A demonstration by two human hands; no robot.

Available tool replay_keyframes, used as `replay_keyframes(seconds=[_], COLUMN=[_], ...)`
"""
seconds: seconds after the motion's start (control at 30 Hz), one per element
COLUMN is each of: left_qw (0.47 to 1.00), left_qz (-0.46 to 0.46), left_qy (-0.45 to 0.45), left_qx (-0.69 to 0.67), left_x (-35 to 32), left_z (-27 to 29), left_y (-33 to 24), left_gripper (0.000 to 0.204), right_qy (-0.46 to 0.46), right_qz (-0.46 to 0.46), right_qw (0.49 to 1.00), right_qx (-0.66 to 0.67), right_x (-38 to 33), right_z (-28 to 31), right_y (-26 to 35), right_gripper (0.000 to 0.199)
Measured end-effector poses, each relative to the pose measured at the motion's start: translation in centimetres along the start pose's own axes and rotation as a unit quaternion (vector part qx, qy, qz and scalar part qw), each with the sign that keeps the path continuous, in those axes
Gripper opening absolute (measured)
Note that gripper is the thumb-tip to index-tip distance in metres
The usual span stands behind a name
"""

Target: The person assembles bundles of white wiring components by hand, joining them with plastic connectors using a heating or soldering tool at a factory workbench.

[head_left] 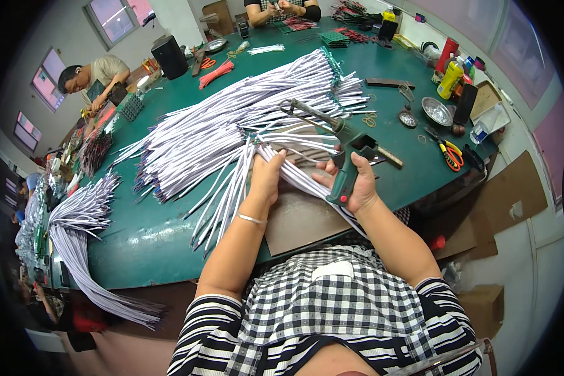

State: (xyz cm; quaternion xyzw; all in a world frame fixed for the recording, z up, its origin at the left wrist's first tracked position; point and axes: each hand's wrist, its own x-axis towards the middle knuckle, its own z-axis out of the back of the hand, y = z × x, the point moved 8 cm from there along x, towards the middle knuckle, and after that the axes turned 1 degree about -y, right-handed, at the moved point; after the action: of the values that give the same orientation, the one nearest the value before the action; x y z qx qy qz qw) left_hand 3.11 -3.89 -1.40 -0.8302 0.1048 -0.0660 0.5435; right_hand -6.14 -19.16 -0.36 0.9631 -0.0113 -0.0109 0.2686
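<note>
My left hand [267, 175] is closed around a bunch of white cables [227, 188], whose ends fan out to its left and hang toward the table's front edge. In my right hand [361, 186] is the handle of a dark green pistol-shaped tool [348, 168] with a red button. Its long metal nose points up and to the left, over the cables. More white cables [304, 177] run from my left hand under the tool toward my right forearm. A brown board [301, 216] lies beneath my hands.
A large pile of white cables [232, 113] covers the middle of the green table [163, 244]. Another bundle [84, 244] hangs over the left edge. Orange-handled cutters [451, 156], a metal bowl [437, 111] and a yellow bottle [450, 78] stand right. Two people work across the table.
</note>
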Motion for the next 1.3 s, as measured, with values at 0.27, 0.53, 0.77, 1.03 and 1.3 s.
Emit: replay_keyframes(seconds=[0.27,0.53,0.77,1.03,1.3], left_qw=[0.962,0.916,0.848,0.899,0.951], left_qz=[0.217,0.328,0.087,0.362,-0.086], left_qy=[0.130,0.194,0.308,0.238,0.076], left_qx=[-0.107,-0.125,0.422,0.061,0.287], left_x=[-6.2,-9.0,-11.0,-10.7,-3.2], left_z=[-4.1,-7.9,-2.6,1.2,1.9], left_y=[0.5,4.6,-4.2,-5.5,-14.6], left_gripper=[0.035,0.032,0.031,0.029,0.026], right_qy=[-0.021,0.005,-0.133,-0.108,-0.112], right_qz=[0.117,0.211,0.137,0.141,0.156], right_qw=[0.992,0.974,0.977,0.981,0.978], right_qx=[-0.032,-0.084,-0.098,-0.074,-0.075], right_x=[4.9,2.2,0.7,-0.3,-0.6], right_z=[-2.0,-4.9,3.2,2.9,3.2], right_y=[3.3,8.4,5.4,2.1,2.8], right_gripper=[0.041,0.039,0.033,0.033,0.039])
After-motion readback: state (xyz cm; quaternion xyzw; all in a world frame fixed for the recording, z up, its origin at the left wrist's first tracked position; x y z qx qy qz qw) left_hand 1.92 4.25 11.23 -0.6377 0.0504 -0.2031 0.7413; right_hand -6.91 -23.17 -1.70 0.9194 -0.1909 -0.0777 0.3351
